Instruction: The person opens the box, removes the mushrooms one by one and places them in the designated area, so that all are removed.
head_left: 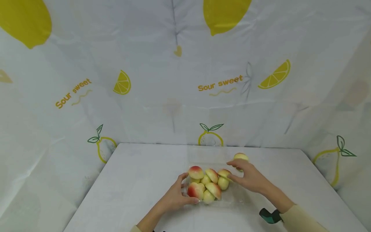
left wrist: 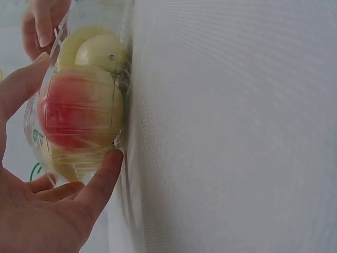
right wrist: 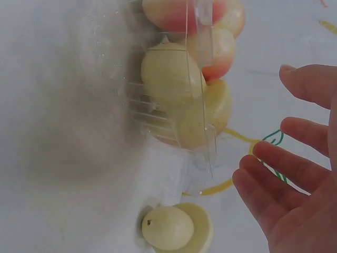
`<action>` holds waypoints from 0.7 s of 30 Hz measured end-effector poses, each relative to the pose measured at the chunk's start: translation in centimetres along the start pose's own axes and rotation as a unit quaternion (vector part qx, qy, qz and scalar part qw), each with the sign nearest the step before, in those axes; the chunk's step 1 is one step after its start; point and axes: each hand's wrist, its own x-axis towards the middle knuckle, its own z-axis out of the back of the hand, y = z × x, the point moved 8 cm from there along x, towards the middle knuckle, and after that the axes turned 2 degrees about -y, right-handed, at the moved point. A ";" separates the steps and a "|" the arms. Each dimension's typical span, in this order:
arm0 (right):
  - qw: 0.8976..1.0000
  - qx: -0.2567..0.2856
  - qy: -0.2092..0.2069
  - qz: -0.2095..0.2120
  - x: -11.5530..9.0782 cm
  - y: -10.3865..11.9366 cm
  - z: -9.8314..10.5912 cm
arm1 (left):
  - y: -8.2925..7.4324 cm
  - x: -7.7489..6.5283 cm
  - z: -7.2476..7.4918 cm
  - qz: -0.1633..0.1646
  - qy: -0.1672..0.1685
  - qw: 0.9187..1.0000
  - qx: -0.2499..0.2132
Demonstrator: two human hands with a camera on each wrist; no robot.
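Mushrooms (head_left: 195, 191) sit in a clear box (head_left: 232, 198); left hand (head_left: 177, 196) grips its left end, right hand (head_left: 251, 176), fingers apart, hovers by its right end, near a loose mushroom (head_left: 241, 156).

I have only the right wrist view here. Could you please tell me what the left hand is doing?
Observer: The left hand holds the clear container at its left end.
Operator: Thank you. Can you also see what the person wears?
Observer: Yes, in the head view the right arm has a pale cream sleeve.
Operator: And are there any printed words in the scene?
Observer: Yes, "Sour sweet" is printed twice on the backdrop.
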 end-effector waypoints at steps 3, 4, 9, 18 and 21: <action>1.000 0.010 0.012 0.004 0.2 0.1 -0.7 | -0.1 0.0 0.1 0.000 -0.001 1.000 0.002; 1.000 0.013 0.017 0.004 0.3 0.0 -0.9 | -0.1 -0.1 0.1 0.000 -0.001 1.000 0.003; 0.999 0.018 0.030 0.006 0.7 -0.4 -1.7 | -0.2 -0.1 0.2 0.000 -0.002 1.000 0.006; 1.000 -0.009 0.027 0.011 0.9 -0.9 -2.8 | 0.0 -0.2 0.0 0.014 -0.001 1.000 0.006; 0.999 -0.029 0.017 0.006 1.0 -1.1 -3.1 | 0.0 -0.2 0.0 0.013 -0.003 1.000 0.009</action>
